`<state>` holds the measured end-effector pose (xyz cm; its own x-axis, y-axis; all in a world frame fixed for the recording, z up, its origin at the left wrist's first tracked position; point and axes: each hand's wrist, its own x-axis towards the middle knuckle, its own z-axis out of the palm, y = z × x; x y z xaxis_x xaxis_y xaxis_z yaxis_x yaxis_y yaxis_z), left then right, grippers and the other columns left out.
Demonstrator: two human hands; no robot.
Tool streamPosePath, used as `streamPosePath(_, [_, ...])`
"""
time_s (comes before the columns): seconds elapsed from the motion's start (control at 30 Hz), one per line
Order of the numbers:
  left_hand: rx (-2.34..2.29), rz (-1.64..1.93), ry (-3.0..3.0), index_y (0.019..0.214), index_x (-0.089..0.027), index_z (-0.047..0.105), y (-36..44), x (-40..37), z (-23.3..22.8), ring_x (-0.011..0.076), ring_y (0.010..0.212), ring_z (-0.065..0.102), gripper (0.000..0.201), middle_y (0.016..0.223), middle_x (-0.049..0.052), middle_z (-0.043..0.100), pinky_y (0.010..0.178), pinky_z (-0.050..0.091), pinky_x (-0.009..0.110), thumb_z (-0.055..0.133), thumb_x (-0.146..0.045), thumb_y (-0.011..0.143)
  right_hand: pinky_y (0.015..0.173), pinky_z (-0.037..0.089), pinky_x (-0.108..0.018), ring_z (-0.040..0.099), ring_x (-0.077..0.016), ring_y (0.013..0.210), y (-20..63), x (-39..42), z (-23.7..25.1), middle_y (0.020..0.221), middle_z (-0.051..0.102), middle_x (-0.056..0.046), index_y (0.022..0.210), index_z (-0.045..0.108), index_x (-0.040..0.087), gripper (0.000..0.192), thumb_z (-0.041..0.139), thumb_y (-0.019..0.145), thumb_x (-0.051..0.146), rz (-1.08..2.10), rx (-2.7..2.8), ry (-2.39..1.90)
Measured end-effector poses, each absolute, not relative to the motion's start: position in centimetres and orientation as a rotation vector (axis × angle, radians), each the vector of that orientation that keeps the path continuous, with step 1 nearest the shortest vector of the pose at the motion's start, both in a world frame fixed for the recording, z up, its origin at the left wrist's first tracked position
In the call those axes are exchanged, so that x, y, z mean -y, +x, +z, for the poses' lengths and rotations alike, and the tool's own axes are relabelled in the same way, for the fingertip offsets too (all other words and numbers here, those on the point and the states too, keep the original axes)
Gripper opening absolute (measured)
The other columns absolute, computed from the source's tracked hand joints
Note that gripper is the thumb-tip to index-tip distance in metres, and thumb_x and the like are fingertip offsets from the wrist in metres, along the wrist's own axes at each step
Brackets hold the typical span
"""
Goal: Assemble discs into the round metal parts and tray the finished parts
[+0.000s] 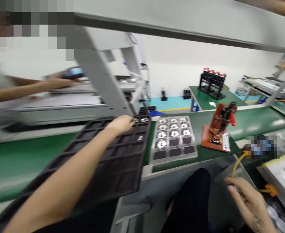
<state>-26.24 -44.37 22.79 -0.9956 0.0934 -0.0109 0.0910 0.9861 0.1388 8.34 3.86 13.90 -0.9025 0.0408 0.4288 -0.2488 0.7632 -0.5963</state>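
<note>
My left hand (pixel 121 124) reaches across the black compartment tray (pixel 123 161) to its far edge. Its fingers are bent together beside a small silver part (pixel 144 119) in a far pocket; whatever is under the fingertips is hidden. At the lower right, my right hand (pixel 249 200) is closed, thumb against fingers, near a thin yellow hose (pixel 237 165). A small dark bit shows at its fingertips, too unclear to name. Between the hands lies a clear plastic tray (pixel 194 150) with several round white-and-silver parts (pixel 161 144) in its farther pockets; some near pockets show only dark bottoms.
Right of the clear tray stands a red-brown toggle-clamp fixture (pixel 216 132). A white box (pixel 284 174) with small parts sits at the right edge. A grey beam (pixel 181 26) crosses overhead. Another person's hand (pixel 57 81) holds a device at left.
</note>
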Motion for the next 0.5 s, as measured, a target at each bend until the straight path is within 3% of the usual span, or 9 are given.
streamPosePath(0.1, [-2.88,0.304,0.6,0.098,-0.022,0.08,-23.6,37.5,23.9,0.0227,0.092,0.074,0.033,0.097,0.001,0.083,0.091,0.054,0.03,0.056,-0.045,0.099,0.097,0.063,-0.031,0.08,-0.0256,0.107,11.1,-2.1,10.4,0.116,0.083,-0.011,0.118,0.082,0.026,0.03,0.063,0.106,0.046,1.241,2.73,-0.077])
streamPosePath(0.23, [-2.344,0.63,1.397,0.116,-0.029,0.079,-17.1,26.0,24.6,0.023,0.107,0.075,0.036,0.121,0.001,0.081,0.098,0.054,0.031,0.05,-0.048,0.106,0.097,0.062,-0.032,0.079,-0.0283,0.109,14.9,-1.4,3.0,0.117,0.083,-0.01,0.119,0.084,0.026,0.04,0.065,0.1,0.056,1.407,2.787,-0.506])
streamPosePath(0.37, [-2.1,0.766,1.855,0.126,-0.025,0.075,-12.9,12.9,22.3,0.0243,0.118,0.073,0.03,0.127,0.008,0.077,0.107,0.054,0.035,0.051,-0.032,0.108,0.086,0.064,-0.037,0.081,-0.0341,0.092,20.2,-4.0,-4.9,0.095,0.085,-0.01,0.098,0.087,0.027,0.046,0.07,0.086,0.068,1.339,2.552,-0.946])
streamPosePath(0.5, [-2.331,0.589,1.859,0.128,-0.021,0.071,-12.7,0.4,18.5,0.03,0.127,0.067,0.029,0.127,0.013,0.074,0.113,0.052,0.041,0.068,-0.028,0.099,0.073,0.065,-0.043,0.08,-0.0384,0.075,25.1,-8.3,-8.6,0.075,0.081,-0.01,0.072,0.081,0.029,0.047,0.067,0.079,0.074,1.271,2.397,-1.15])
